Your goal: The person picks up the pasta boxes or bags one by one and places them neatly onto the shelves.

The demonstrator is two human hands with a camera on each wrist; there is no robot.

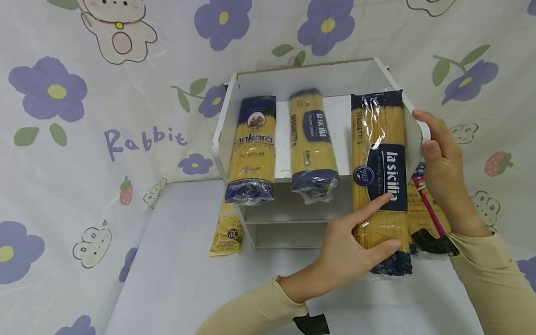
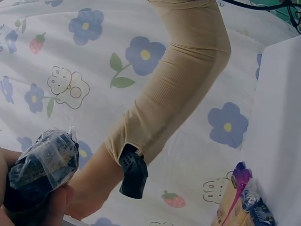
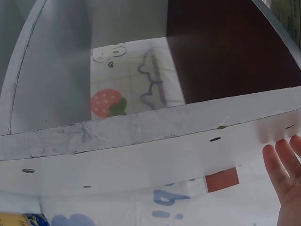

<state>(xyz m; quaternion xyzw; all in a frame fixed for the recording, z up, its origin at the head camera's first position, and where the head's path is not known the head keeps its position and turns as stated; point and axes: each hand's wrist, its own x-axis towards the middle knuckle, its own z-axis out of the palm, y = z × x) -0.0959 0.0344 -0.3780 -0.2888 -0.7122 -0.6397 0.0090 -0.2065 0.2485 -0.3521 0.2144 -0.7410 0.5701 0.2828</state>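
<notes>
The left hand (image 1: 351,253) holds the lower part of a La Sicilia spaghetti pack (image 1: 381,177): the thumb curls around the near end of the pack and the index finger lies stretched over its dark blue label. The pack stands upright and leans against the right side of the white shelf box (image 1: 301,77), with its top inside the box and its bottom end on the table (image 1: 176,279). In the left wrist view the same hand (image 2: 28,207) grips the dark, crinkled end of the pack (image 2: 42,165). The right hand (image 1: 439,158) rests on the right wall of the white shelf box, the thumb at the front edge and the fingers hidden behind the wall; in the right wrist view only some straight fingertips (image 3: 287,174) show beside the white board. Two more packs lean inside the box: an Ankara spaghetti pack (image 1: 251,149) on the left and a second La Sicilia pack (image 1: 314,144) in the middle. A small yellow noodle bag (image 1: 226,232) lies on the table, just beside the near left corner of the box. To the right of the held pack, behind the right wrist, lies another yellow packet (image 1: 423,214) with a pink stripe. A cloth with purple flowers (image 1: 54,93) covers the background.
</notes>
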